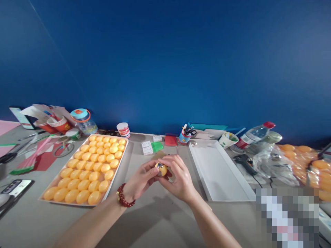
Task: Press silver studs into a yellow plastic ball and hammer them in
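Both hands meet over the table around one orange-yellow ball (pixel 162 168) with dark and silvery patches on its top. My left hand (pixel 141 179), with a dark red bead bracelet at the wrist, pinches the ball from the left. Curled round its right side and top are the fingers of my right hand (pixel 179 175). The underside of the ball is hidden by the fingers. To the left lies a shallow white tray (pixel 110 187) with rows of orange balls. A second white tray (pixel 219 172) is to the right, with a small shiny piece (pixel 193 143) at its far-left corner.
Small white boxes (pixel 147 148), a green piece (pixel 157 147), a red square (pixel 171 140) and a pen cup with scissors (pixel 184 137) stand towards the blue wall. At right are a plastic bottle (pixel 254 136), a black tool (pixel 244 163) and bagged orange balls (pixel 305 165). A phone (pixel 17 187) lies left.
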Action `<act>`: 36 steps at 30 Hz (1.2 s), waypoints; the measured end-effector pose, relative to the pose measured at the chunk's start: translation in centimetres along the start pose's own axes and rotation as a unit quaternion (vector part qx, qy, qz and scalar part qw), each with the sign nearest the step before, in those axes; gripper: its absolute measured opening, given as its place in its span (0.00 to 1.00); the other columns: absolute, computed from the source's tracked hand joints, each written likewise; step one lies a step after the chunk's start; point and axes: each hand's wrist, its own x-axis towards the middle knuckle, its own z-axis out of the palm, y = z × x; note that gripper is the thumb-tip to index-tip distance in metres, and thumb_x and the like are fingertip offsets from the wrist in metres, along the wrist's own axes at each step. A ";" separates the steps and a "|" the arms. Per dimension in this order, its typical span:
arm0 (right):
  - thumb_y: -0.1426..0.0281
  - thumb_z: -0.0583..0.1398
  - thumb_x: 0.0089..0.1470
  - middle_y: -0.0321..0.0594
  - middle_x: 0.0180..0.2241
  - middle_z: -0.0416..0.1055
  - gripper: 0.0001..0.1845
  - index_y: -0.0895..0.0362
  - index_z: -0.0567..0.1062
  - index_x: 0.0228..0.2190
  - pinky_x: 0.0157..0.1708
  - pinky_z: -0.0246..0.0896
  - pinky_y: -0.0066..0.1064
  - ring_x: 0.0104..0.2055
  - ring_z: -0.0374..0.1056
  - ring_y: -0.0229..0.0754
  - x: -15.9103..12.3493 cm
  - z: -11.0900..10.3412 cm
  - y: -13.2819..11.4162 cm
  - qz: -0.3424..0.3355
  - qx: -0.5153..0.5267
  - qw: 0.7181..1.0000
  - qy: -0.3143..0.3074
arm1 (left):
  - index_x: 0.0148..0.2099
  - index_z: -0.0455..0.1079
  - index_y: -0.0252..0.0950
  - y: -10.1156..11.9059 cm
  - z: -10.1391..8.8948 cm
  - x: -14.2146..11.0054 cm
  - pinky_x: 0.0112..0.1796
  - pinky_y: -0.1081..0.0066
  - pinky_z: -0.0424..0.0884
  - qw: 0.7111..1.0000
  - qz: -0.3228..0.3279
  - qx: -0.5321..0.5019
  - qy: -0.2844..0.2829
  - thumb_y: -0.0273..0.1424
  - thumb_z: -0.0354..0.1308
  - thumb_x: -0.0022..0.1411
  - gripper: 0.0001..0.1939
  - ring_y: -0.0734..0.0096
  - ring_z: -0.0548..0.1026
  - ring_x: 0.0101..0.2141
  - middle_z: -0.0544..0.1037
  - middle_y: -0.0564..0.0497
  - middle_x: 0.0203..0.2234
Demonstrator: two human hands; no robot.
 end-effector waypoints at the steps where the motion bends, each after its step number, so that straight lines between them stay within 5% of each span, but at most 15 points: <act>1: 0.70 0.64 0.54 0.46 0.45 0.75 0.23 0.52 0.69 0.52 0.48 0.66 0.45 0.49 0.70 0.52 0.0 0.0 0.0 0.003 0.005 1.000 0.000 | 0.45 0.76 0.33 0.0 0.1 0.0 0.43 0.68 0.72 1.000 0.006 0.005 -0.007 0.40 0.64 0.61 0.16 0.62 0.78 0.41 0.79 0.44 0.37; 14: 0.75 0.66 0.51 0.44 0.44 0.76 0.24 0.51 0.71 0.50 0.48 0.66 0.44 0.48 0.71 0.51 0.1 0.5 0.1 -0.019 0.052 0.998 0.022 | 0.46 0.74 0.32 -0.1 0.3 -0.1 0.41 0.67 0.71 0.999 0.018 -0.024 -0.019 0.42 0.60 0.65 0.17 0.62 0.78 0.38 0.79 0.44 0.35; 29: 0.65 0.67 0.55 0.44 0.47 0.76 0.22 0.49 0.72 0.51 0.52 0.65 0.45 0.51 0.70 0.52 -0.1 1.3 1.1 0.032 0.114 0.993 0.010 | 0.48 0.75 0.34 -0.4 0.2 0.1 0.42 0.69 0.70 0.999 0.024 -0.018 0.026 0.38 0.59 0.66 0.14 0.66 0.76 0.38 0.77 0.46 0.35; 36: 0.58 0.66 0.56 0.45 0.48 0.75 0.24 0.49 0.72 0.52 0.53 0.65 0.43 0.53 0.69 0.52 -0.5 1.6 1.8 0.077 0.125 0.989 -0.005 | 0.47 0.76 0.35 0.3 0.0 0.1 0.39 0.74 0.70 0.997 -0.034 -0.043 0.055 0.33 0.62 0.63 0.11 0.69 0.74 0.38 0.75 0.48 0.36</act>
